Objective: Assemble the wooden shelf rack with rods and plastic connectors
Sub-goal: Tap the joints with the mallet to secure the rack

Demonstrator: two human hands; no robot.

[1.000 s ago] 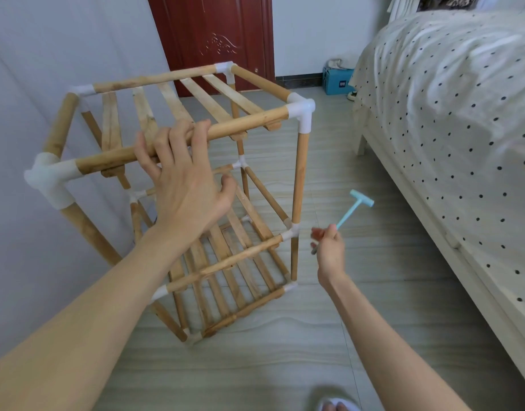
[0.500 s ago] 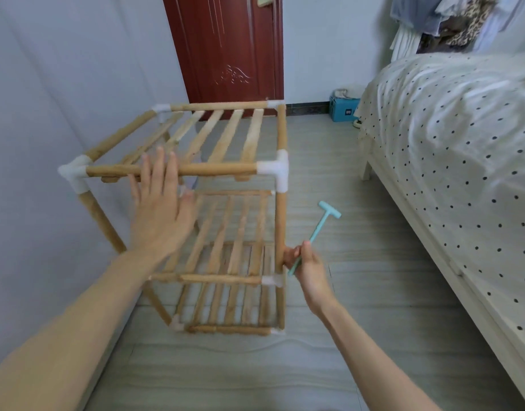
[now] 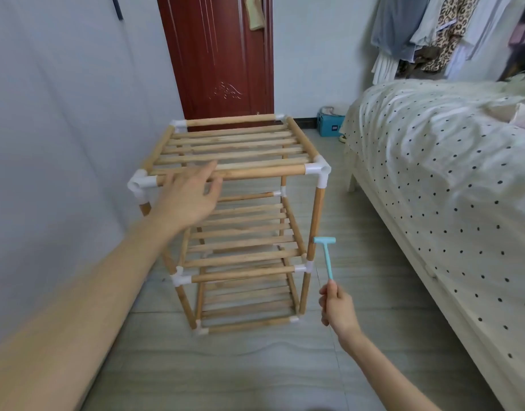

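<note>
Standing upright on a pale tiled floor, the rack occupies the middle of a small bedroom. A grey wall runs along its left side, a dark red door stands behind it, and a bed with a white, black-dotted cover fills the right side. Clothes hang above the far end of the bed, and a blue box sits on the floor by the back wall.

The rack's long axis is vertical, with all four feet on the floor. Its slats run left to right across the view, and one broad side faces the camera.

It is made of light wooden rods joined at each corner by white plastic connectors. Three slatted shelves show: top, middle and one near the floor. The frame looks complete and square.

The left hand reaches over the front top rod, fingers spread wide and fairly straight, holding nothing; whether the fingertips touch the slats I cannot tell, since the hand is blurred. The right hand grips the lower end of a small blue hammer, which points up, its head just beside the front right post and apart from it.
</note>
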